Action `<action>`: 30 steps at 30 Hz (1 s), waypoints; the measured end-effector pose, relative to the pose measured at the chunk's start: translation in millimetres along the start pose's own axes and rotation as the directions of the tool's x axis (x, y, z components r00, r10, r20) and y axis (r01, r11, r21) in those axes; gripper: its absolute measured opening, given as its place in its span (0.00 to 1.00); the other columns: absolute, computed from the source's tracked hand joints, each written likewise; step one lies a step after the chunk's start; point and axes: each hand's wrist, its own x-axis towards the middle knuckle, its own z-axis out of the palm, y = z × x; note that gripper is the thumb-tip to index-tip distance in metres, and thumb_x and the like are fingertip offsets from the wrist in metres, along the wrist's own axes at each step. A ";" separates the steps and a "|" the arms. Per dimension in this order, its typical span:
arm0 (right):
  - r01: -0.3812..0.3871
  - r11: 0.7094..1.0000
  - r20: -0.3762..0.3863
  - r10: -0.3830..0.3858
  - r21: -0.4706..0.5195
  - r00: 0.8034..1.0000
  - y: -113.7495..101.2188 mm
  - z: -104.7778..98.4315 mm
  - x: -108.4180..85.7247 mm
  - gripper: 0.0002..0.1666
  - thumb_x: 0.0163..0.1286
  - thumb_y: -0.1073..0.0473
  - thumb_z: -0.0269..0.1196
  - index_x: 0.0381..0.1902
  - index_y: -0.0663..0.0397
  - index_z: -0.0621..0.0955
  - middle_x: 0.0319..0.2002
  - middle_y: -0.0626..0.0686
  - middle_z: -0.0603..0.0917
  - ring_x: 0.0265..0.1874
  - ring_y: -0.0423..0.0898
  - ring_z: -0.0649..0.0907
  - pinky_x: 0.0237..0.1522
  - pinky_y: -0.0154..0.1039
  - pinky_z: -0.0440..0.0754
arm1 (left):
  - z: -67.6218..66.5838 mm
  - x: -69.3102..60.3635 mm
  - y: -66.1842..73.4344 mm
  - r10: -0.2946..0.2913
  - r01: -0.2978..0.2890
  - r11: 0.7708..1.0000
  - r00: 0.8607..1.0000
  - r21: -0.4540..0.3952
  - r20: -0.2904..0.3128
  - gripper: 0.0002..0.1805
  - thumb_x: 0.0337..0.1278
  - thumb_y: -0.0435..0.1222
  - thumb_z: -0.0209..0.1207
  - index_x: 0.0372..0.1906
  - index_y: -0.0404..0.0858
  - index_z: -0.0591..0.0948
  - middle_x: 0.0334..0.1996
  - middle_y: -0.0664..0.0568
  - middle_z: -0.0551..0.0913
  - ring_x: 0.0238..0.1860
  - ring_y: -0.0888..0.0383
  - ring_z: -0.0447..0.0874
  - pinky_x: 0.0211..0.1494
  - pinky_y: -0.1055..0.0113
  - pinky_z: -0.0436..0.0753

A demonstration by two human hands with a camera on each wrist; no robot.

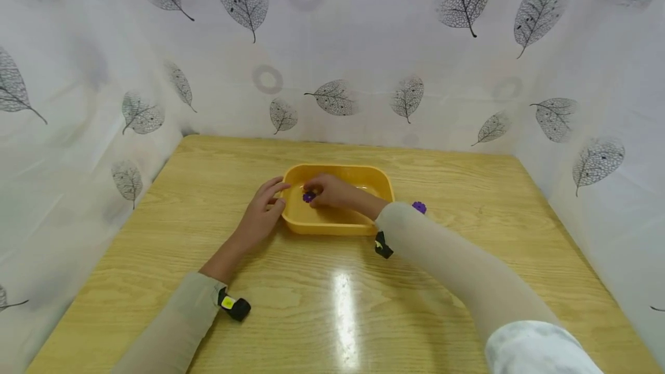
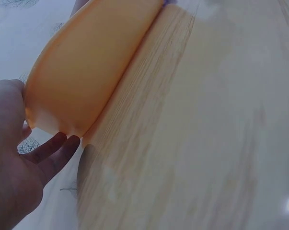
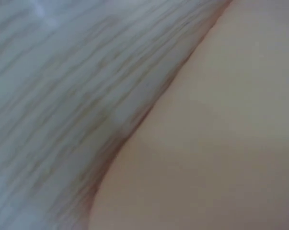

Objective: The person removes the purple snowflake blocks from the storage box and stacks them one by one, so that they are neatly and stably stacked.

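Observation:
A yellow plastic basin [image 1: 332, 228] with rounded corners stands on the table. Inside it, toward the left end, my right hand [image 1: 332, 192] pinches a small purple flower-shaped piece [image 1: 309, 197] between thumb and fingers. My left hand [image 1: 264, 212] rests against the basin's left end, its fairly straight fingers touching the rim and outer wall, as the left wrist view also shows with the basin [image 2: 82, 67]. Another purple flower-shaped piece [image 1: 419, 207] lies on the table just right of the basin. Only the basin's wall [image 3: 216, 134] and the tabletop fill the blurred right wrist view.
The wood-grain table [image 1: 291, 299] reaches back to a white curtain [image 1: 363, 45] with a leaf print, which also hangs at both sides. Light glares off the tabletop in front of the basin. A small black device [image 1: 235, 306] is strapped at the left wrist.

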 end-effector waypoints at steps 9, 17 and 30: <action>-0.022 1.000 -0.024 0.022 0.009 0.999 1.4 3.2 -2.0 0.21 0.67 0.60 0.69 0.57 0.59 0.83 0.50 0.57 0.82 0.47 0.48 0.78 0.52 0.38 0.79 | 0.0 -0.2 0.6 -0.002 0.002 1.000 1.000 0.005 0.003 0.23 0.76 0.35 0.47 0.71 0.37 0.72 0.78 0.47 0.57 0.61 0.42 0.77 0.64 0.44 0.78; -0.051 0.999 -0.005 0.051 -0.003 0.999 -0.1 1.9 -1.9 0.19 0.67 0.60 0.69 0.54 0.60 0.84 0.50 0.56 0.83 0.48 0.48 0.79 0.55 0.39 0.80 | 1.1 0.3 0.7 0.007 -0.007 1.000 1.000 0.011 -0.002 0.23 0.76 0.35 0.47 0.71 0.37 0.72 0.78 0.46 0.58 0.61 0.41 0.78 0.65 0.44 0.78; -0.047 0.999 0.001 0.047 0.024 0.999 -2.3 1.0 -4.7 0.19 0.68 0.58 0.69 0.53 0.60 0.82 0.50 0.56 0.84 0.49 0.48 0.81 0.58 0.39 0.81 | 1.2 0.3 0.4 0.007 -0.007 1.000 1.000 -0.006 -0.009 0.22 0.75 0.34 0.48 0.69 0.37 0.73 0.77 0.47 0.59 0.62 0.41 0.77 0.65 0.45 0.78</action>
